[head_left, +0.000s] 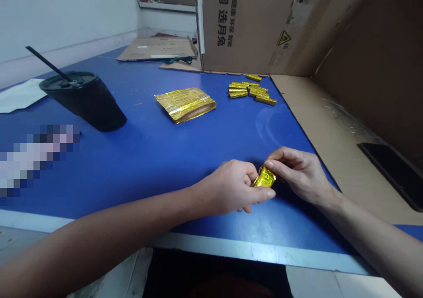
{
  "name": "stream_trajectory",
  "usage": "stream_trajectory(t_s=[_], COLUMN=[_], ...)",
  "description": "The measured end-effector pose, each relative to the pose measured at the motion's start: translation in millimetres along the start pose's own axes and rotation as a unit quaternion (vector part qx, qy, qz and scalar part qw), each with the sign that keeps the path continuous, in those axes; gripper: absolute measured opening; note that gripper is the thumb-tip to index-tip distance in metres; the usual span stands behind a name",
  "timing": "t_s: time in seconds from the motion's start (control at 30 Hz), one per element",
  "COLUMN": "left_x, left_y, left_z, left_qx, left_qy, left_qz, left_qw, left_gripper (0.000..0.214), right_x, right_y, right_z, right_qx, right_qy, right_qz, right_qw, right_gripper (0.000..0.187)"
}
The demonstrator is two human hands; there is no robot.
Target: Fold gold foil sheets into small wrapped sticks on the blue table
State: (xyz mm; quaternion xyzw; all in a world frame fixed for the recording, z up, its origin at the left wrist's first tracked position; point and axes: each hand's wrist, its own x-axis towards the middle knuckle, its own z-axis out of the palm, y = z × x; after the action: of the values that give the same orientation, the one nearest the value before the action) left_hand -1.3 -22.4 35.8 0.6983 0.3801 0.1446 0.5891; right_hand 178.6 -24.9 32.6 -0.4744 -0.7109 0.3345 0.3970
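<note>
Both hands meet over the near part of the blue table [158,157]. Between them is a small folded piece of gold foil paper [264,178]. My left hand [231,187] pinches its left end, fingers curled. My right hand [299,171] grips its right end with thumb and fingertips. Farther back lies a flat stack of gold foil sheets [185,104]. At the back right sit several small folded gold pieces [251,90] in a loose cluster.
A black lidded cup with a straw [84,99] stands at left. A white sheet [20,94] lies behind it. Large cardboard boxes [251,25] wall the back and right. A dark phone [395,171] rests on cardboard at right. Flattened cardboard [158,48] lies at the back.
</note>
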Motion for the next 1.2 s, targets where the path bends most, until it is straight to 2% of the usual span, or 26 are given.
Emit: stream_trajectory(t_s=[0.13,0.3,0.43,0.57,0.63,0.73,0.83,0.97,1.2], left_x=[7,22,35,48,54,58,58,60,72], left_y=[-7,-15,-16,-15,-15,-15,-15,-15,-16], left_z=[-6.1,-28.2,-42.6,-49.1,-49.7,-47.7,-44.2,-42.2,-49.3], left_qx=[0.031,0.094,0.225,0.272,0.308,0.395,0.447,0.457,0.445], left_qy=[0.014,0.040,0.097,0.130,0.152,0.175,0.185,0.189,0.194], left_qz=[0.019,0.035,0.068,0.057,0.042,0.014,0.002,0.001,0.007], left_qw=[0.999,0.994,0.967,0.952,0.938,0.902,0.875,0.869,0.874], left_gripper=[0.014,0.018,0.018,0.017,0.018,0.020,0.022,0.023,0.024], right_x=[1,8,14,19,21,23,24,24,23], right_y=[1,7,16,24,25,24,23,22,22], right_z=[0,-2,-2,0,3,9,14,17,18], right_qx=[0.024,0.031,-0.013,-0.116,-0.208,-0.359,-0.451,-0.498,-0.524], right_qy=[0.016,-0.005,-0.016,-0.002,0.001,0.005,-0.001,-0.009,-0.012], right_qz=[0.041,0.105,0.109,0.078,0.082,0.098,0.088,0.083,0.071], right_qw=[0.999,0.994,0.994,0.990,0.975,0.928,0.888,0.863,0.849], right_gripper=[0.018,0.023,0.027,0.030,0.029,0.027,0.027,0.028,0.029])
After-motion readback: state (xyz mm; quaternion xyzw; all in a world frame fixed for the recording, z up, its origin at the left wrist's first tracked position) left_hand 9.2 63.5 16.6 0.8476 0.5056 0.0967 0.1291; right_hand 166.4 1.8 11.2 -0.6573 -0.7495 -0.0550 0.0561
